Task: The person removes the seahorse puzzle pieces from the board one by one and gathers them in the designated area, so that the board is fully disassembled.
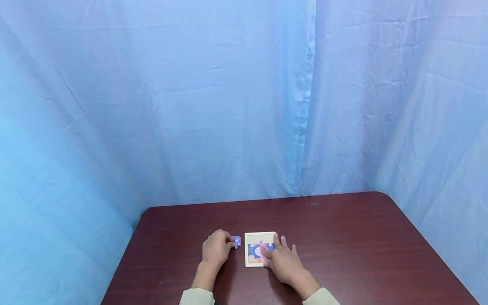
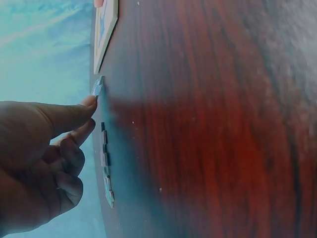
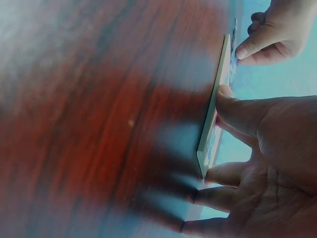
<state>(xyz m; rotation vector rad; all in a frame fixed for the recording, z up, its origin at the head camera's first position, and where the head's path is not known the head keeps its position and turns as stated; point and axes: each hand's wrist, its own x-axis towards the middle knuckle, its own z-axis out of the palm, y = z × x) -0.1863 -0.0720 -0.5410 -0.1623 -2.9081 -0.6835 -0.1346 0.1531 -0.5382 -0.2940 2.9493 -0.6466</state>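
Observation:
A small blue puzzle piece (image 1: 237, 240) with a pale star-like print is pinched between the thumb and index finger of my left hand (image 1: 216, 249), left of a puzzle frame. In the left wrist view the piece (image 2: 98, 88) is at the fingertips, tilted close over the table. My right hand (image 1: 285, 263) rests on the cream-rimmed puzzle frame (image 1: 246, 254), thumb at its near edge, other fingers spread along its right side and the table. Inside the frame, a blue and pink picture section (image 1: 256, 250) fills the lower part; the upper part shows bare backing. My right fingers cover some of it.
Several more flat puzzle pieces (image 2: 106, 166) lie in a row on the table beneath my left hand, mostly hidden in the head view. The dark red-brown table (image 1: 354, 245) has rounded far corners. Light blue curtains (image 1: 213, 106) hang behind it and along both sides.

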